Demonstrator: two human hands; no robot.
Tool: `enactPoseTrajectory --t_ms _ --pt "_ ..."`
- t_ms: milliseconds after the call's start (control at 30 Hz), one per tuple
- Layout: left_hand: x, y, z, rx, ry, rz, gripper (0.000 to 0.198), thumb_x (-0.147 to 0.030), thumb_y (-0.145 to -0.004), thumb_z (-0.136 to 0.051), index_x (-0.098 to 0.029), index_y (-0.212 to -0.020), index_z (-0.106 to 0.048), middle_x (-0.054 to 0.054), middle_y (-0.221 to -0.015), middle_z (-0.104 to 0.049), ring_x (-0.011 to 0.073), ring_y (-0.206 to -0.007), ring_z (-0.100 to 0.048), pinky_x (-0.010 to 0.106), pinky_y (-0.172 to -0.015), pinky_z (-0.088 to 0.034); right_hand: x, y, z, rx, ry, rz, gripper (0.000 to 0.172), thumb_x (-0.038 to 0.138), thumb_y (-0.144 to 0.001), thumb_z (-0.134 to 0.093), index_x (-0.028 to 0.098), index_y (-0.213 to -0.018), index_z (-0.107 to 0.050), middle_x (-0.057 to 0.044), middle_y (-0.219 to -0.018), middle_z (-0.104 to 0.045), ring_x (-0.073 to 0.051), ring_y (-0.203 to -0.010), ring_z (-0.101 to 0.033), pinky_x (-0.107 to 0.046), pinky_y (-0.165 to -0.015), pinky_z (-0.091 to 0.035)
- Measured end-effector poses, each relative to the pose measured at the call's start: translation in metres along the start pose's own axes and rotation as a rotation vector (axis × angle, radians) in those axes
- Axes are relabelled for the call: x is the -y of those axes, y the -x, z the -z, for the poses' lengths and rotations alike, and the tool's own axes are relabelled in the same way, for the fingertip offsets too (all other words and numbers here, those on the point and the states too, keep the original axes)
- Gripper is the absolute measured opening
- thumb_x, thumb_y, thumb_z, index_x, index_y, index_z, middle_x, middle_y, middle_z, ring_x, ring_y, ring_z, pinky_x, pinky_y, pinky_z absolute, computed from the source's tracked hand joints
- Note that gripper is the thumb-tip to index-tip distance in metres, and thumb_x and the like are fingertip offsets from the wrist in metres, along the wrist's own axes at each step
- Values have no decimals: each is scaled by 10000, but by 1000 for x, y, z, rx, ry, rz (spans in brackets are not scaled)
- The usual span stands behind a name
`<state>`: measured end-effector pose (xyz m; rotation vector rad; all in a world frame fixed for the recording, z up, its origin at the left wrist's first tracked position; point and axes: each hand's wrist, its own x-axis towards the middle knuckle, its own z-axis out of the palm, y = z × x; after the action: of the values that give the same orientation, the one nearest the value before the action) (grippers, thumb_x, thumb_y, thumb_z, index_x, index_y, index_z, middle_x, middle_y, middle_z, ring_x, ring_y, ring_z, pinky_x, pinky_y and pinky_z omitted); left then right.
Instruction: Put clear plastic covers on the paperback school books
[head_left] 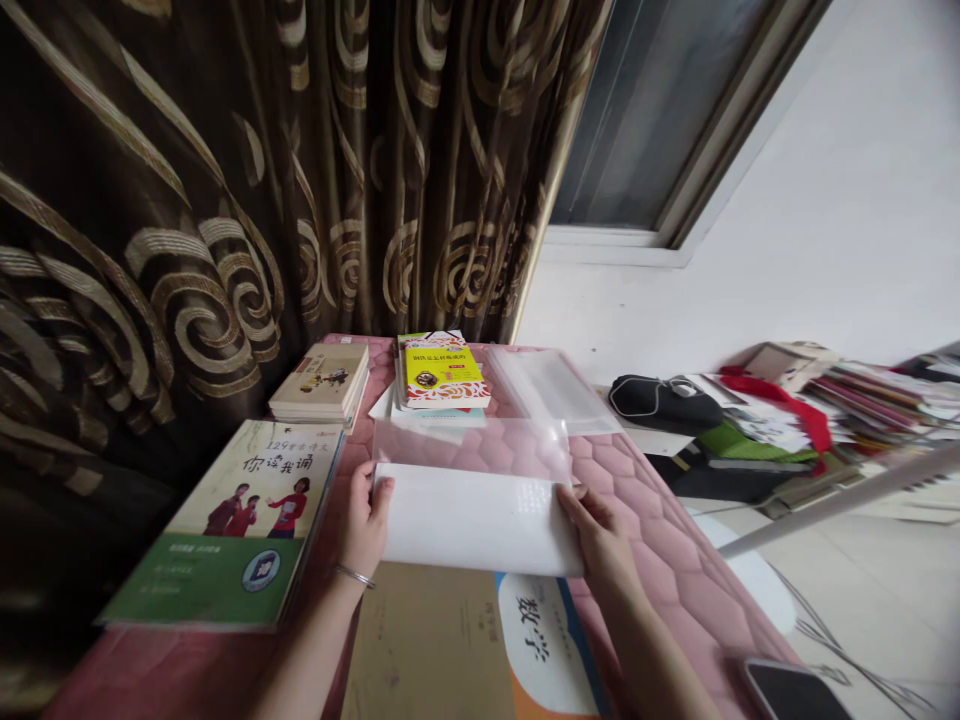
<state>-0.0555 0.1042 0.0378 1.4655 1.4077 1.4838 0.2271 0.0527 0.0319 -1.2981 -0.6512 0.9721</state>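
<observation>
Though perhaps plastic, cover [476, 515] between grips [366, 522] [598, 530].

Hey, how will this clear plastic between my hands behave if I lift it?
Probably floppy: the clear plastic looks thin, with pink cloth showing through. The white sheet against it may stiffen the nearer part. The plastic's sheen suggests it could slip.

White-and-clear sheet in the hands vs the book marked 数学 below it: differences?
- Support: the white-and-clear sheet is held by the left hand and right hand; the 数学 book lies on the pink surface.
- Look: the sheet is white with a see-through far strip; the book is brown, white, blue and orange.
- Framing: the sheet is within the picture; the book runs off the bottom edge.
Shared: both have white areas.
</observation>
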Motion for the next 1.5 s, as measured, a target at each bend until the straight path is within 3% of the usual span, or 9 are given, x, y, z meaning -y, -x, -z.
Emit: enactPoseTrajectory --t_ms 167,367,567,800,1133,1500 --pt "-2 0 0 -17 9 -18 372 -519 -775 -563 -198 -961 -545 39 -812 -641 195 -742 -611 309 -693 -489 -2 -1 3 15 38 36 456 564 -596 -777 211 -632 -490 59 -547 -491 -97 -493 -385 -217 -437 -292" --pt "-2 1 -1 -20 3 -34 380 -524 -778 -569 -194 -964 -547 54 -861 -648 202 -792 -620 313 -721 -493 -1 -2 5 63 -7 -32 430 486 -598 -803 213 -631 -473 62 -553 -498 -100 -499 -399 -214 -440 -291" --pt "-1 1 0 12 81 6 431 -534 -764 -598 -182 -1000 -521 71 -869 -674 212 -803 -639 332 -738 -495 1 -2 3 56 -123 -74 421 454 -553 -820 217 -636 -483 65 -538 -512 -108 -475 -435 -225 -434 -317" --pt "-3 3 0 5 127 56 500 -573 -743 -618 -174 -1028 -518 75 -845 -691 217 -781 -654 328 -696 -492 4 -1 2 -6 -135 -8 406 421 -518 -841 231 -736 -556 37 -667 -611 -143 -554 -514 -244 -485 -388" --pt "-11 5 2 -17 37 -18 424 -562 -772 -588 -189 -969 -554 43 -828 -658 184 -749 -616 291 -674 -475 -2 -4 4 -11 -78 33 393 462 -557 -825 211 -676 -546 42 -565 -538 -115 -497 -452 -224 -444 -338" --pt "-3 4 -3 -56 111 48 466 -610 -748 -598 -195 -945 -519 43 -805 -674 196 -723 -630 321 -678 -488 5 4 5 50 12 30 336 487 -628 -781 226 -667 -575 33 -553 -528 -120 -480 -420 -242 -415 -313"
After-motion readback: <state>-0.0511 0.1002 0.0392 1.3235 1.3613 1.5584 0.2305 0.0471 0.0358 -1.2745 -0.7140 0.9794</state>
